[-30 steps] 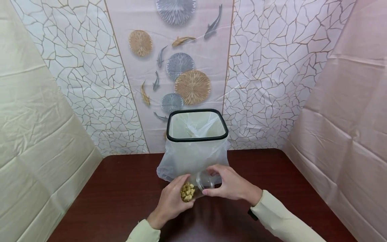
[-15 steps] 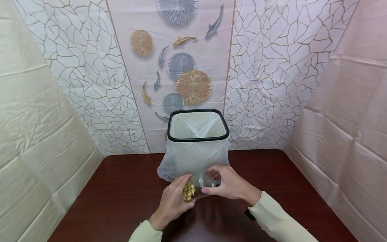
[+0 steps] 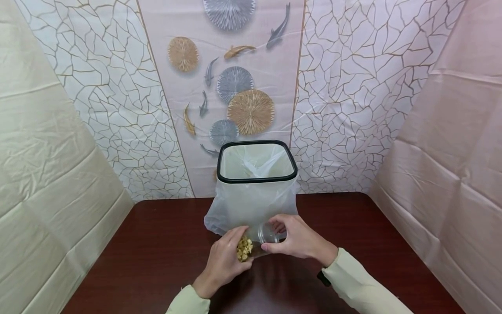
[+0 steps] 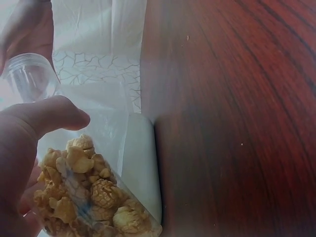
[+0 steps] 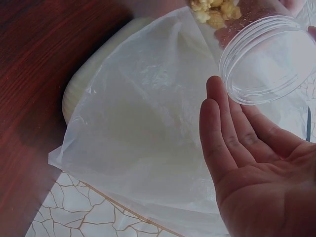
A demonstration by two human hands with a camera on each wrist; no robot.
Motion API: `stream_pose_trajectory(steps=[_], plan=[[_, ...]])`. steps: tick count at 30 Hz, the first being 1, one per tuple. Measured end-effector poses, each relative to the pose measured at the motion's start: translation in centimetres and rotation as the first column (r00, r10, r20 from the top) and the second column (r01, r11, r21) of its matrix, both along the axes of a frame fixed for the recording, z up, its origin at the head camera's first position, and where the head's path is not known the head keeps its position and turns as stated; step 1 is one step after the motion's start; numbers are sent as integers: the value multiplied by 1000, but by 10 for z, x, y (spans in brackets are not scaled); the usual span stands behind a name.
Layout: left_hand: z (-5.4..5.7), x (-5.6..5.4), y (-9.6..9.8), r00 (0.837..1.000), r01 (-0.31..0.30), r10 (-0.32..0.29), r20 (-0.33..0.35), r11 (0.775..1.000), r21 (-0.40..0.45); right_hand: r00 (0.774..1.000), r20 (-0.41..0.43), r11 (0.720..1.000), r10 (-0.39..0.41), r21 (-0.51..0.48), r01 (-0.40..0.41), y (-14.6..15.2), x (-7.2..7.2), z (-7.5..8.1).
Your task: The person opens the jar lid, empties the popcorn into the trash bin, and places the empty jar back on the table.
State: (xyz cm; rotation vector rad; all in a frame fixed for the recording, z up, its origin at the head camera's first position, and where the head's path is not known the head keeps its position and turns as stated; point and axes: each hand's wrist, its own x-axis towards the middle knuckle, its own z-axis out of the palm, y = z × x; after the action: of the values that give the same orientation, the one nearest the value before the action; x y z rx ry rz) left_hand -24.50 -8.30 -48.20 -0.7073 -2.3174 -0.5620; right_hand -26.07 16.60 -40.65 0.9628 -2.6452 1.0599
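In the head view, my left hand (image 3: 226,254) grips a clear plastic jar (image 3: 256,250) with pale golden popcorn (image 3: 245,249) at its left end. The jar lies tilted nearly on its side. My right hand (image 3: 299,237) holds the clear ridged end, thumb on the near side and fingers on the far side. In the right wrist view, its fingertips meet the ridged rim (image 5: 234,61); whether a lid covers that end I cannot tell. The left wrist view shows the popcorn (image 4: 94,192) close up beside my left thumb.
Just beyond the hands stands a white trash bin (image 3: 251,203) with a black rim (image 3: 256,180). A translucent liner bag (image 3: 216,216) hangs outside it. The dark red-brown table (image 3: 164,244) has a patterned backdrop (image 3: 337,100) behind and cloth walls (image 3: 439,174) at the sides.
Both hands and the jar have shifted slightly to the right since one second ago. Over the last half second they look nearly still.
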Motion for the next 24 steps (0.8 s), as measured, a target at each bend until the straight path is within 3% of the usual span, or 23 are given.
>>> stream_pose_trajectory(steps=[16, 24], plan=[[4, 0, -3, 1000, -15, 15, -18, 1000, -9, 994, -106, 1000, 7, 5, -7, -2, -1, -2], [7, 0, -7, 999, -15, 14, -36, 1000, -27, 982, -179, 998, 57, -10, -60, -1, -5, -7]])
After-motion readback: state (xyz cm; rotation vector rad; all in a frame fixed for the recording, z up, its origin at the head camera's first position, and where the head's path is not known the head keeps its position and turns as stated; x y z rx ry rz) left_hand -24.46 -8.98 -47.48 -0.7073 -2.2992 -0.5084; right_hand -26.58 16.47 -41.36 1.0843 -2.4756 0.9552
